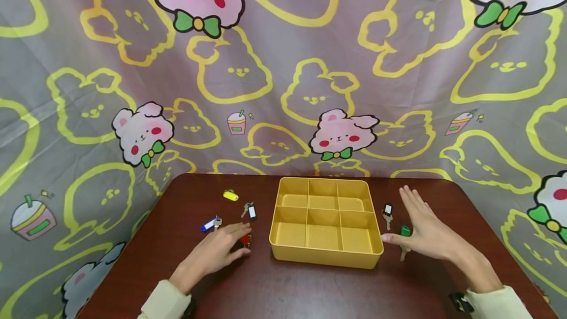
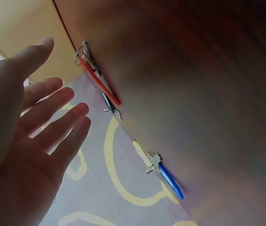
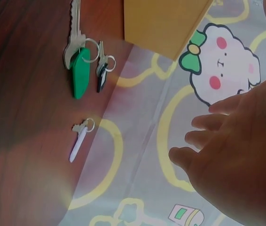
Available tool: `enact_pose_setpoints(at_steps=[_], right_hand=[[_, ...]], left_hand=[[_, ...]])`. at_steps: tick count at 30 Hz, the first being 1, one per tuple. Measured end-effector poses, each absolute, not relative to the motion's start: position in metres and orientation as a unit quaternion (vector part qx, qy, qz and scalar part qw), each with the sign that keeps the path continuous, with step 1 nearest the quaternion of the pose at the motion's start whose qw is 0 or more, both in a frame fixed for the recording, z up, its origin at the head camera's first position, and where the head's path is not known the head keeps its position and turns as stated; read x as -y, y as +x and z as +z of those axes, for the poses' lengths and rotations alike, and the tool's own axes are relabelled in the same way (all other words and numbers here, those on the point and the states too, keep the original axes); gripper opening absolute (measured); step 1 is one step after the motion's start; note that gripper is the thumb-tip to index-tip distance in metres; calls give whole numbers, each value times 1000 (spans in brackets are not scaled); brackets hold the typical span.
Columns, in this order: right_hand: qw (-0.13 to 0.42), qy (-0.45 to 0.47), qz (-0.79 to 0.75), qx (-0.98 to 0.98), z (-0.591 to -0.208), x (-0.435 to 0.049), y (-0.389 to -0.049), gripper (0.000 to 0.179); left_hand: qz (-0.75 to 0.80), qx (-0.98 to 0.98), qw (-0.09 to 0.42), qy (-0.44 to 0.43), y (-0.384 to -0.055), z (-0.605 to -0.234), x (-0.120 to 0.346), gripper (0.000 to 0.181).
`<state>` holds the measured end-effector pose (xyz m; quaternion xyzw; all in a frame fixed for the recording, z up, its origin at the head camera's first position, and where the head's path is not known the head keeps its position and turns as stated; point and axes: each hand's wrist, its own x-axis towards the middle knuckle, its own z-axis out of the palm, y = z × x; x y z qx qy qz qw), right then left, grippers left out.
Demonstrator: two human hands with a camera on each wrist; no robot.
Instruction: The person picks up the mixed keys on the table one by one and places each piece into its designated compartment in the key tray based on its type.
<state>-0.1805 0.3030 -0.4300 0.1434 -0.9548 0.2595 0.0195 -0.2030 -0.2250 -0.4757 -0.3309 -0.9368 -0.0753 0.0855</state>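
My left hand [image 1: 213, 251] hovers over the left side of the table, fingers extended, holding nothing. Just by its fingers lies a key with a red tag [image 1: 245, 240]. Around it are a blue-tagged key [image 1: 209, 224], a black-tagged key [image 1: 251, 211] and a yellow key tag [image 1: 231, 195]. On the other side, my right hand [image 1: 431, 234] is spread and holds nothing, above a key with a green tag [image 1: 405, 231]. A black-tagged key [image 1: 388, 209] lies beyond it. The right wrist view also has a key with a pale lilac tag [image 3: 78, 144], which the head view does not show.
Between the hands stands a yellow divided box [image 1: 325, 257] with six-part style compartments, several in two rows. It sits on a dark brown table [image 1: 292, 294]. A patterned cloth [image 1: 283, 87] hangs behind and around the table.
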Motion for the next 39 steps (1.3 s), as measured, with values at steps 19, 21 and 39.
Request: enact_pose_setpoints(at_steps=[19, 21, 39], right_hand=[[18, 157, 254, 954, -438, -281, -178, 134], [19, 159, 257, 953, -440, -280, -178, 134], [5, 155, 248, 956, -449, -260, -178, 136]], left_hand=[[-42, 920, 96, -378, -202, -484, 214, 38], [-43, 918, 92, -382, -203, -485, 213, 38], [-6, 917, 96, -387, -204, -483, 214, 36]])
